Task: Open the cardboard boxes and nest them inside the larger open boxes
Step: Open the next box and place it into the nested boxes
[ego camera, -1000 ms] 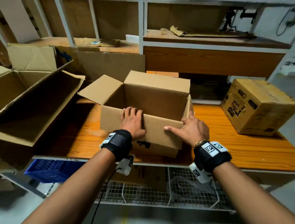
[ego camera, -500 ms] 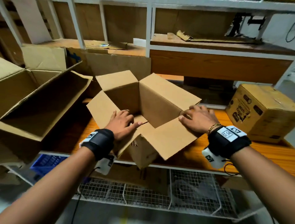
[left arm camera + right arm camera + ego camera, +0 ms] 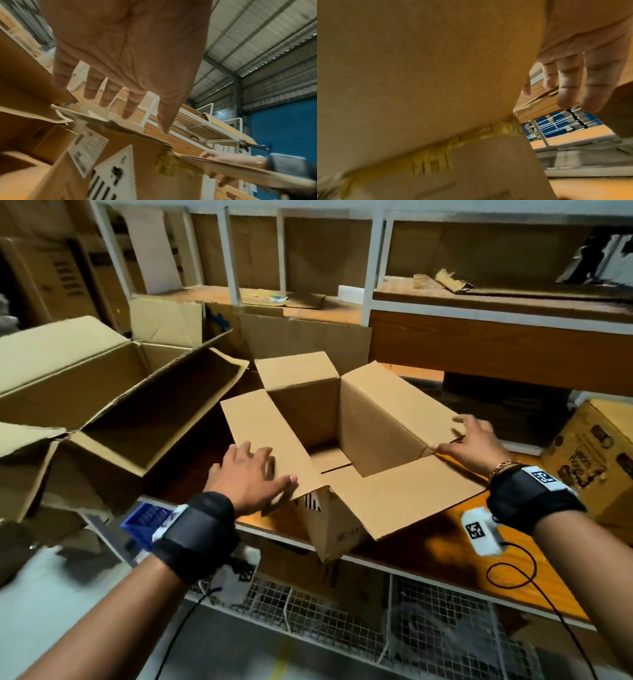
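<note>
A small cardboard box stands cornerwise on the wooden shelf, its near corner over the front edge and its top flaps spread outward. My left hand lies over the left flap; in the left wrist view the hand has straight, spread fingers just above the flap's edge. My right hand rests with spread fingers at the outer corner of the right flap. In the right wrist view its fingers hang beside the flap. A larger open box lies tilted at the left.
A closed printed box stands at the right on the same shelf. Flat cardboard sheets lean at the back under an upper shelf board. Below are a blue crate and a wire-mesh rack.
The small box has turned from square-on to cornerwise and its flaps have folded outward. Both hands have left its front wall and moved apart onto the side flaps.
</note>
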